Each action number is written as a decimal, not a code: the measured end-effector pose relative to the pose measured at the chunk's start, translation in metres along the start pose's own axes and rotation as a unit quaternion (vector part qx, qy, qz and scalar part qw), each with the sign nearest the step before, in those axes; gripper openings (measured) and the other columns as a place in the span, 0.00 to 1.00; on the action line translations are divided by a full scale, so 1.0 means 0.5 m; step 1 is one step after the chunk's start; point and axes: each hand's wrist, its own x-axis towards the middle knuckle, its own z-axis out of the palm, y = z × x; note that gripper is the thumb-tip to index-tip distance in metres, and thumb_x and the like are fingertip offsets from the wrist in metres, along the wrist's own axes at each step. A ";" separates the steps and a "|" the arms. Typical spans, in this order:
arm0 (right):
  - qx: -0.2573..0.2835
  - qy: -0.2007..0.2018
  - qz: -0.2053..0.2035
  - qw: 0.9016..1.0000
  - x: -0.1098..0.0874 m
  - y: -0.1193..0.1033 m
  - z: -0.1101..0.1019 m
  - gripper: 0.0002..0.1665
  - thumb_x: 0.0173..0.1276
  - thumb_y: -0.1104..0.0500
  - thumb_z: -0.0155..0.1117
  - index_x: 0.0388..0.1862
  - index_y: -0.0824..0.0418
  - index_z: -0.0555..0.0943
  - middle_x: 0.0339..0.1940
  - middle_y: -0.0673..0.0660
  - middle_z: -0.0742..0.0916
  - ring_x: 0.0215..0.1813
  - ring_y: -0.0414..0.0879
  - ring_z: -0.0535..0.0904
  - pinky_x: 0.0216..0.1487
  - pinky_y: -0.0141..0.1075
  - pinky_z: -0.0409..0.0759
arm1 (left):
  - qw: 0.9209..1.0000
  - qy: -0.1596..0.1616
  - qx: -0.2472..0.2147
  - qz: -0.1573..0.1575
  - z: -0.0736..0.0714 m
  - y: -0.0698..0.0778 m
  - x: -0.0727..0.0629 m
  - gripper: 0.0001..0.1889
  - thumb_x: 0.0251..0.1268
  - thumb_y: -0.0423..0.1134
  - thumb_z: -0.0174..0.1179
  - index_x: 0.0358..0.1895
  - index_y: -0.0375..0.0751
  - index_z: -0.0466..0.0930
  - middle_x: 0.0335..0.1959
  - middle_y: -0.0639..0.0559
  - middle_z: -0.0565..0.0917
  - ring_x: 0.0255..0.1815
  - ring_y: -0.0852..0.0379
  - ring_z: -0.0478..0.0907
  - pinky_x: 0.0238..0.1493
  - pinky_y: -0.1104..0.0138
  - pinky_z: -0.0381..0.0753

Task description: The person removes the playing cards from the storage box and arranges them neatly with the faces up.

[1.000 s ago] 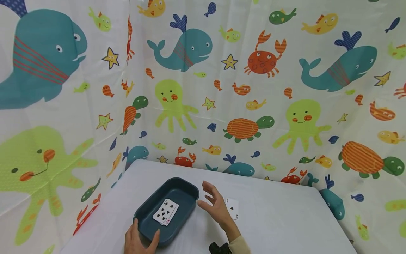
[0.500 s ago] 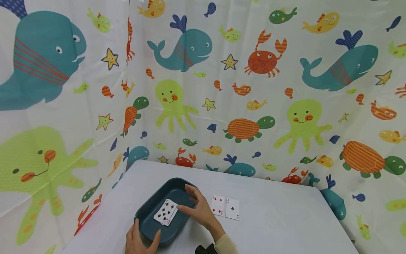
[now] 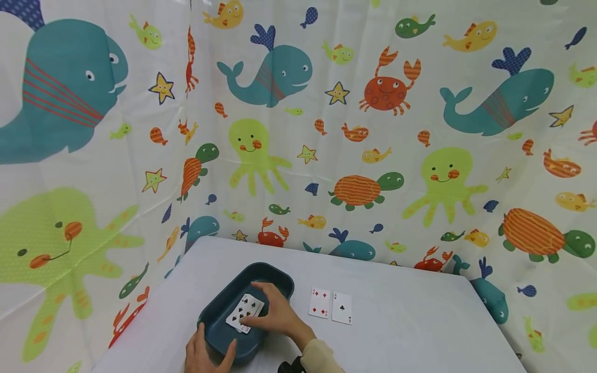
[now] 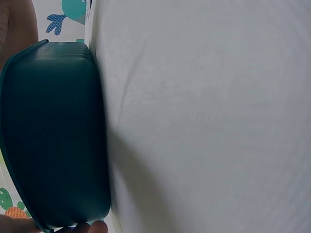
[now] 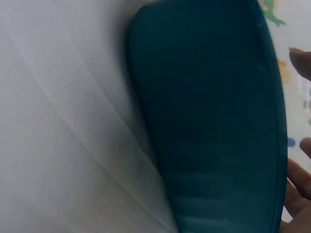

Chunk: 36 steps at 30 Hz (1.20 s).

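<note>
A dark teal plastic tub [image 3: 219, 324] sits at an angle on the white table. My left hand [image 3: 205, 357] grips its near end, thumb on one side and fingers on the other; fingertips [image 4: 99, 227] show at the tub's edge in the left wrist view. Inside lies a small pile of playing cards [image 3: 242, 305], a spade card on top. My right hand [image 3: 275, 313] reaches over the tub's right rim, thumb and fingers spread apart above the pile. The thumb overlaps the cards' near edge in the head view.
To the right of the tub, a diamond card [image 3: 319, 303] and an ace of clubs [image 3: 342, 307] lie face up side by side on the white tablecloth [image 3: 410, 321]. A curtain [image 3: 289, 119] printed with sea animals hangs behind the table and along its sides.
My right hand has moved left, from beside the tub to over the cards inside it, uncovering the diamond card on the table. The left hand and the tub stay in place.
</note>
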 end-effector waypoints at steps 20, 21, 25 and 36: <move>-0.285 -0.077 -0.009 0.955 0.056 -0.001 0.038 0.56 0.53 0.31 0.79 0.76 0.50 0.70 0.70 0.50 0.77 0.70 0.44 0.73 0.68 0.43 0.75 | 1.000 0.026 -0.011 0.007 0.004 -0.005 -0.002 0.53 0.50 0.51 0.76 0.72 0.22 0.61 0.63 0.22 0.66 0.59 0.25 0.70 0.57 0.32 0.73; -0.297 -0.080 -0.010 0.951 0.058 0.000 0.040 0.56 0.52 0.31 0.78 0.76 0.50 0.70 0.70 0.50 0.77 0.69 0.44 0.73 0.67 0.43 0.75 | 0.999 0.028 -0.014 0.008 0.004 -0.006 -0.002 0.53 0.50 0.51 0.76 0.72 0.22 0.61 0.63 0.22 0.67 0.59 0.25 0.71 0.57 0.32 0.73; -0.338 -0.089 -0.011 0.937 0.063 0.001 0.046 0.58 0.50 0.27 0.77 0.76 0.50 0.70 0.69 0.48 0.77 0.69 0.43 0.72 0.67 0.43 0.75 | 0.999 0.027 -0.018 0.010 0.003 -0.008 -0.002 0.53 0.50 0.52 0.76 0.72 0.22 0.61 0.63 0.22 0.67 0.59 0.25 0.71 0.56 0.33 0.73; -0.383 -0.118 0.005 0.916 0.076 -0.006 0.054 0.56 0.49 0.26 0.77 0.73 0.49 0.73 0.66 0.47 0.80 0.67 0.42 0.74 0.67 0.44 0.75 | 1.000 0.004 -0.018 0.006 -0.006 -0.007 -0.003 0.53 0.53 0.53 0.74 0.74 0.22 0.59 0.64 0.22 0.65 0.61 0.25 0.69 0.57 0.33 0.73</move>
